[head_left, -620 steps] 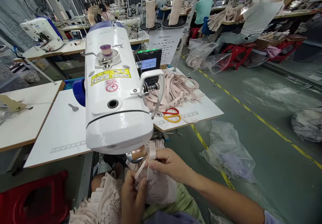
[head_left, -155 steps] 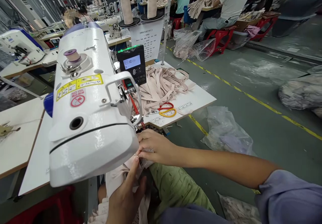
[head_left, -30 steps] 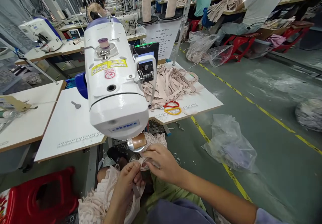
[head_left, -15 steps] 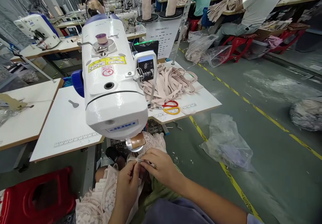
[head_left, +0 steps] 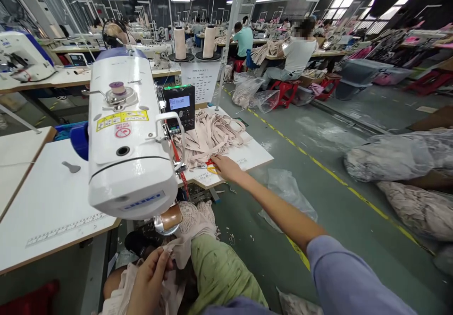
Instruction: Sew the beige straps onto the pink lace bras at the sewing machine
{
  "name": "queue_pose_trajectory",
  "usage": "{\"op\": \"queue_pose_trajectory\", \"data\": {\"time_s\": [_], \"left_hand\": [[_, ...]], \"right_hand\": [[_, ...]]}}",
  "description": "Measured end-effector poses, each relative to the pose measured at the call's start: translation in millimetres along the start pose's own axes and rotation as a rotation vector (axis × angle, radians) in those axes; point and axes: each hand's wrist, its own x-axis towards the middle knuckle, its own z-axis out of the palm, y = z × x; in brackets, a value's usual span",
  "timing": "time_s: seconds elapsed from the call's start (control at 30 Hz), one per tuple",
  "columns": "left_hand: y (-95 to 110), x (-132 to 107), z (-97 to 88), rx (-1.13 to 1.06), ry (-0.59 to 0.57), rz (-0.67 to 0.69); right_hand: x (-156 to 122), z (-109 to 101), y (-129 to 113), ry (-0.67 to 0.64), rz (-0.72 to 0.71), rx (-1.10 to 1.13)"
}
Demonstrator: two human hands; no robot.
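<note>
My left hand (head_left: 152, 272) is closed in a pinch on pale beige lace-trimmed fabric (head_left: 182, 251), low in front of the sewing machine (head_left: 130, 131). More of this fabric hangs below the machine's arm end and over my lap. Stretched out to the right, my right hand (head_left: 226, 167) is at the tabletop with its fingers closed on the handles of a pair of scissors (head_left: 211, 169). The scissors have red and orange handles, partly covered by the fingers. Just behind them lies a heap of beige fabric straps (head_left: 212, 135).
A control panel (head_left: 180, 108) and two thread cones (head_left: 179, 43) stand behind the machine. The white table (head_left: 260, 154) has a printed ruler along its front edge. A clear plastic bag (head_left: 290, 192) lies on the floor. Other people sit at machines farther back.
My right hand has left the fabric and reached right to the scissors. My left hand still pinches the fabric. The camera view has tilted up and turned right.
</note>
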Motion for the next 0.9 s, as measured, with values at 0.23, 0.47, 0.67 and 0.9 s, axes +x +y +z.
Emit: {"op": "queue_pose_trajectory", "data": {"time_s": [0.23, 0.47, 0.67, 0.9], "left_hand": [[11.2, -9.0, 8.4, -0.341, -0.027, -0.089], [18.0, -10.4, 8.2, -0.511, -0.022, -0.143], [21.9, -14.8, 13.0, -0.451, -0.033, -0.107], [25.2, -17.9, 16.4, -0.361, -0.005, -0.072]], "right_hand": [[-37.6, -12.7, -5.2, -0.18, -0.119, 0.01], [-181.6, -22.0, -90.4, -0.364, -0.15, 0.476], [-190.4, -13.9, -135.7, -0.321, -0.191, 0.471], [-174.2, 1.9, -138.7, -0.321, -0.288, 0.492]]}}
